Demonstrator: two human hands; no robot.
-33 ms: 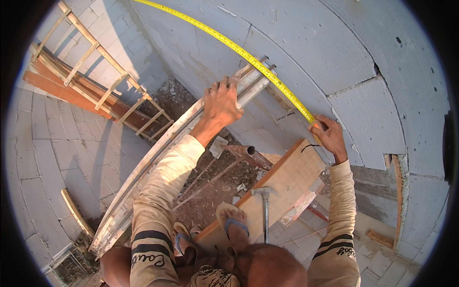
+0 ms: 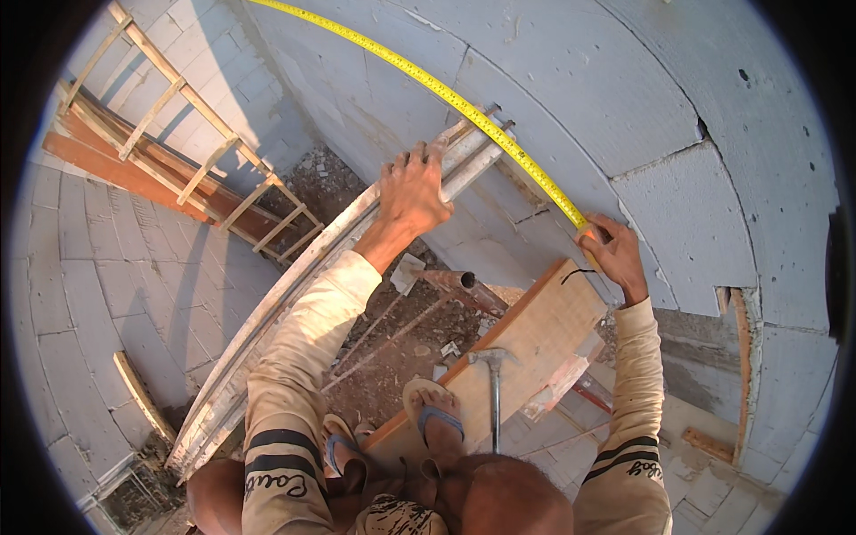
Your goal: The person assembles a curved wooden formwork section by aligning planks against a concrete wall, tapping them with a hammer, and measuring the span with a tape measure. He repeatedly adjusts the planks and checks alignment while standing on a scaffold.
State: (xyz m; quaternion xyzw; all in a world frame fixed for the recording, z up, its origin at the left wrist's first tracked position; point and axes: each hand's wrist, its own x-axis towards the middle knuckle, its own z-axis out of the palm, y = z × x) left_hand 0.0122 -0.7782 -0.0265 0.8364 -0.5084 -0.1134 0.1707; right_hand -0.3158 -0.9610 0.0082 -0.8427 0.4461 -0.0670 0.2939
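Observation:
A long yellow tape measure (image 2: 441,89) runs in a bent line along the grey block wall from the upper left. Its near end is in my right hand (image 2: 617,257), the fingers and thumb closed round it. A short black cord hangs by that hand; most of what lies in the palm is hidden. My left hand (image 2: 412,192) rests over a long, pale, plaster-smeared beam (image 2: 294,285), fingers bent across its top edge. The beam's far end meets the wall just under the tape.
My sandalled feet are near a wooden plank (image 2: 553,312), one on it. A claw hammer (image 2: 496,392) lies across the plank. Rusty pipes (image 2: 464,283) and rubble are below. A wooden ladder (image 2: 209,165) leans at the upper left. The block wall (image 2: 678,196) curves along the right.

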